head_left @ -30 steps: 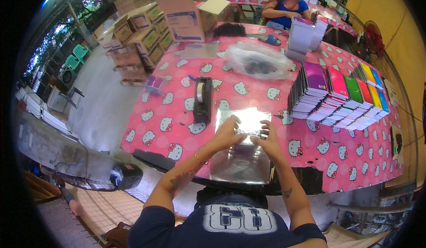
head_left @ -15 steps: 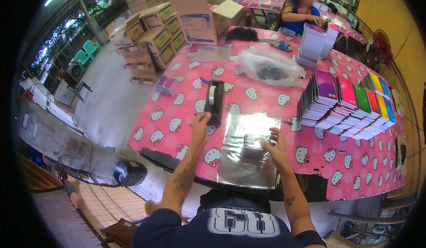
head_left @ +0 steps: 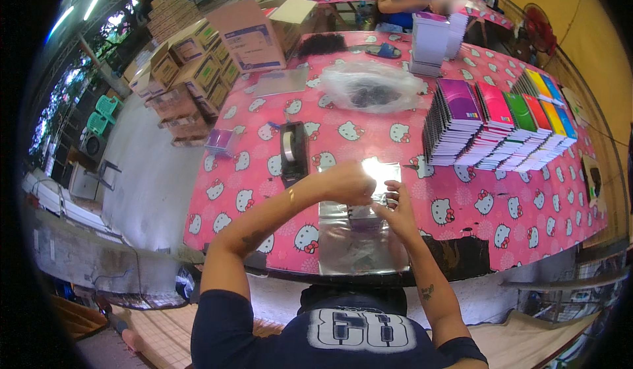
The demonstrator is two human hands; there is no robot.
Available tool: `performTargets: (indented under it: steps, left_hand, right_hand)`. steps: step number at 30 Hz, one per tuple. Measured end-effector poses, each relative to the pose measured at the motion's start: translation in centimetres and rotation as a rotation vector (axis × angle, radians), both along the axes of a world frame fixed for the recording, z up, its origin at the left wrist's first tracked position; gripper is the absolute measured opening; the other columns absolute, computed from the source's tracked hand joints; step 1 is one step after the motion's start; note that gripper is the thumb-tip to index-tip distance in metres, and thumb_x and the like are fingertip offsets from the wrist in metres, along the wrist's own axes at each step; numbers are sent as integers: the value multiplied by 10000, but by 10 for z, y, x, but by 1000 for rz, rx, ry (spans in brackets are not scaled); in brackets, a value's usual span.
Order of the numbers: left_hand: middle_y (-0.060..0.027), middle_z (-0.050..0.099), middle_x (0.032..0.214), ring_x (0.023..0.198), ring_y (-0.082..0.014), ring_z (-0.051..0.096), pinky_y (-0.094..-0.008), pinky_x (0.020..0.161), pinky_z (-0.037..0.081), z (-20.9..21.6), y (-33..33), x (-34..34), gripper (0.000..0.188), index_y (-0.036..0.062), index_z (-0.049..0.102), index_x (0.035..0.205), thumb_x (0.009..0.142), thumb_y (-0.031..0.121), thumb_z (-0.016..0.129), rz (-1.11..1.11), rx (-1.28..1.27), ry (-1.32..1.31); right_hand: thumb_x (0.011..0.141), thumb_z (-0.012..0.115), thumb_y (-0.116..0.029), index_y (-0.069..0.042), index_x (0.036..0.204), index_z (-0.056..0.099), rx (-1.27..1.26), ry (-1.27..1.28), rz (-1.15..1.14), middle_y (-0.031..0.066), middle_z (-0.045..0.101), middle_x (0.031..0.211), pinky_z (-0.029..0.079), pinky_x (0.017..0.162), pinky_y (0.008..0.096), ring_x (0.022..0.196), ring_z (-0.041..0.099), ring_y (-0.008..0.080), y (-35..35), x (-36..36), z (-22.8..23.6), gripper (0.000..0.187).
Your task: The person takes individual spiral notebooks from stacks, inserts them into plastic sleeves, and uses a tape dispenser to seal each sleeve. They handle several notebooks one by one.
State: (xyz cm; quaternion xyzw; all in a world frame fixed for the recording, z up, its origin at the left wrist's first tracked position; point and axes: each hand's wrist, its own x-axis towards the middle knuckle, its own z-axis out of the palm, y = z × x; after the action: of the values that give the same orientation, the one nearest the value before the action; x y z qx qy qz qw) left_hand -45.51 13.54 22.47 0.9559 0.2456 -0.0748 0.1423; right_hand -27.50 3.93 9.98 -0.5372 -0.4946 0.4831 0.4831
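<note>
A shiny clear plastic sheet or bag (head_left: 362, 253) lies flat on the table in front of me, with strong glare on its far part. A small greyish, blocky thing (head_left: 362, 218) sits on it, partly hidden by my hands. My left hand (head_left: 348, 181) is over the sheet's far part, its fingers bent down and closed; what they hold, if anything, is hidden. Beside it, my right hand (head_left: 397, 212) has thumb and fingers apart, the thumb tip at the blocky thing's edge. Left of the sheet stands a black tape dispenser (head_left: 294, 153) with a pale roll.
Spiral notebooks in several colours (head_left: 494, 128) are stacked to the right. Farther back lie a translucent plastic bag (head_left: 369, 89), a sandal (head_left: 383, 50), and a white stack (head_left: 428, 42). Cardboard boxes (head_left: 247, 36) stand at far left. Another person (head_left: 402, 3) sits across the table.
My left hand has moved right, from beside the tape dispenser to above the plastic sheet near my right hand. My right hand stays at the sheet. The whole view has shifted slightly.
</note>
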Motion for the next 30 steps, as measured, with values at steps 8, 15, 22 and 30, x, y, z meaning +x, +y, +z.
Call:
performTargets:
  steps: [8,15,22,30]
  left_hand:
    - [-40,659,817,765,-153,632,-370,685,512,-139,75,-44,402,31,641,937,933,427,709,193,-964,-146]
    - [-194,587,1331,1296,-277,517,-465,1066,378,-61,-19,-16,615,-25,549,1358,958,431,653,527,-273,-379]
    - [-239,510,1311,1279,-393,454,-562,1010,352,-46,-89,-8,851,-50,511,1267,713,533,790,472,311,-277]
    - [-213,532,1288,1235,-396,469,-510,1025,365,-73,-62,-19,892,60,537,1307,592,474,871,399,180,-184]
  right_hand:
    - [769,831,-245,-53,1351,485,-10,72,59,141,472,1313,476,958,417,1151,526,277,-3,-11,4,704]
    - [788,831,-240,-53,1372,462,-16,113,-25,147,483,1331,456,1002,418,1222,506,287,-10,3,-4,715]
    - [802,830,-214,-61,1398,449,19,105,-10,160,477,1355,464,992,408,1229,507,283,-9,-7,0,724]
    - [792,834,-215,-71,1412,457,3,140,24,161,470,1339,460,990,407,1207,513,276,-4,-4,-15,740]
